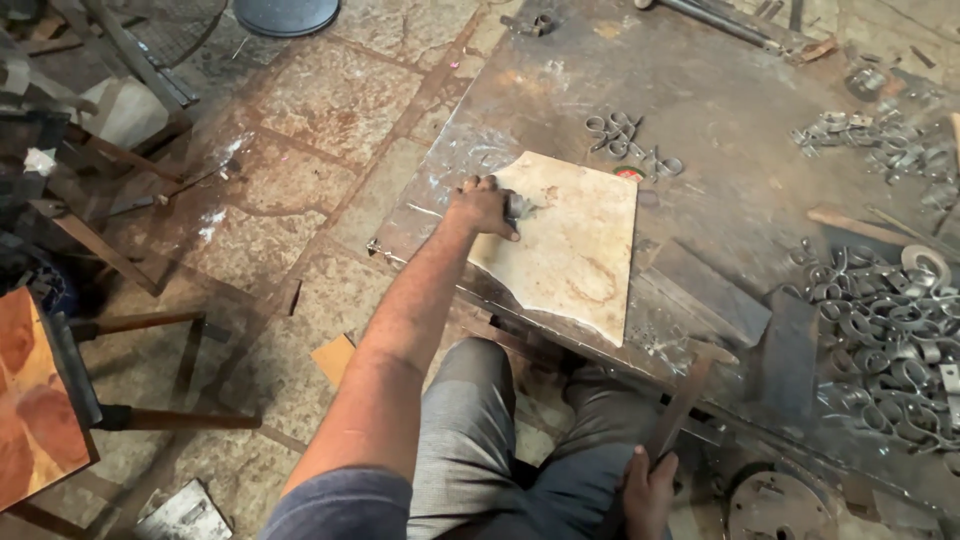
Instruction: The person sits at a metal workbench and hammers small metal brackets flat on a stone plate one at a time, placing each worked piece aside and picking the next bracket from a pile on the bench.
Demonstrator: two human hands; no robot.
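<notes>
1. Nearest me, my right hand [648,490] is closed around the lower end of a flat rusty metal bar [682,408] that leans against the table edge, beside my grey trouser knees [520,450].
2. My left hand [486,207] reaches out over the near left corner of a pale beige stone slab [572,240]. Its fingers are curled over a small dark metal piece [519,208] pressed on the slab; I cannot tell exactly how tight the grip is.
3. The slab lies flat on the scuffed steel worktable [720,120], with its near edge over the table rim. I judge it heavy, stiff and brittle, best gripped along two opposite edges.
4. It looks cream with rusty stains; one corner is irregular.
5. To the right lies a heap of bent grey metal clamps [885,340].
6. Farther back lie more scattered clamps [880,140] and small curled pieces [620,135].
</notes>
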